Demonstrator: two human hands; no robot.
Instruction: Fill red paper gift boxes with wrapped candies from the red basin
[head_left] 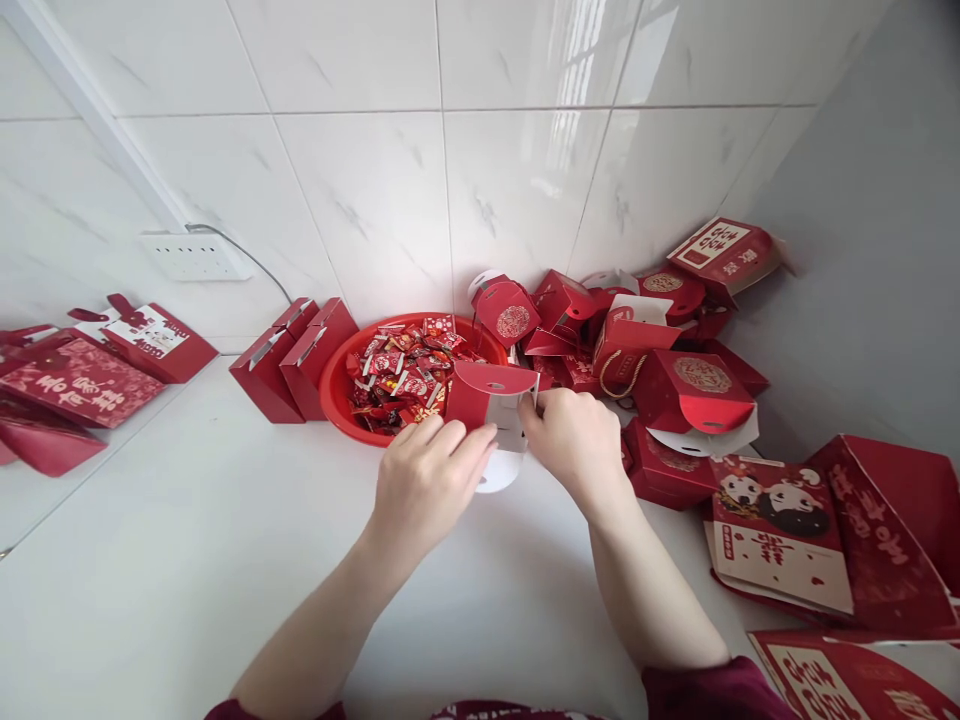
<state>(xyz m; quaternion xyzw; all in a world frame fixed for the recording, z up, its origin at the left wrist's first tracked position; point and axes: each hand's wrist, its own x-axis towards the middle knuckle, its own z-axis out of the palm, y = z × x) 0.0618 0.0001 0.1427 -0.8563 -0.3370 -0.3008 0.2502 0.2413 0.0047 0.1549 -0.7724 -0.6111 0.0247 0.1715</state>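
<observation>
An open red box [480,393] is held over the desk [187,530], at the near side of a red basin [328,392] of sweets [401,365]. Its left side is grasped by the left hand's [431,472] fingers; its right edge is pinched by the right hand's [576,438].

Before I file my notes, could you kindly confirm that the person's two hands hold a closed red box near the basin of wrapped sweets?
Not quite: the red box is open, as the head view shows by its white inside. The left hand and right hand hold it near the basin of wrapped sweets.
</observation>
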